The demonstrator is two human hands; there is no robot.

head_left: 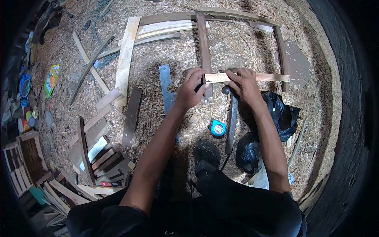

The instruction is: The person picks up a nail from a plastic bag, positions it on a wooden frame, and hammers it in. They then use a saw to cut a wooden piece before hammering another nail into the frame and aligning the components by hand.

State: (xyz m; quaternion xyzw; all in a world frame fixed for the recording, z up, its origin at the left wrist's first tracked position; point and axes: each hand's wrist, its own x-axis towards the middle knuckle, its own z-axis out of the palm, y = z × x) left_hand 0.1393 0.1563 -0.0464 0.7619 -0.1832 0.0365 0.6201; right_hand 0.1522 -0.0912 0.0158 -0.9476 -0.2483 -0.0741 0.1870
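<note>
Slat (246,77) pinched by both hands, left hand (192,87) and right hand (245,83), across upright (205,51); fingers closed on it. Ends best kept square (hammer (231,118) below slat).

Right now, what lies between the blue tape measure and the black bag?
In the head view, a hammer lies on the sawdust between the tape measure and the black bag.

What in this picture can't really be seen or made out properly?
- The middle of the pale wooden slat, in the head view: the left hand and right hand cover it.
- The hammer: its head is partly under the right hand.
- Print on the green packet, far left: too small and warped.
- What the black bag holds: wrapped shut.
- The far corners: dark and cut off by the lens edge.
</note>
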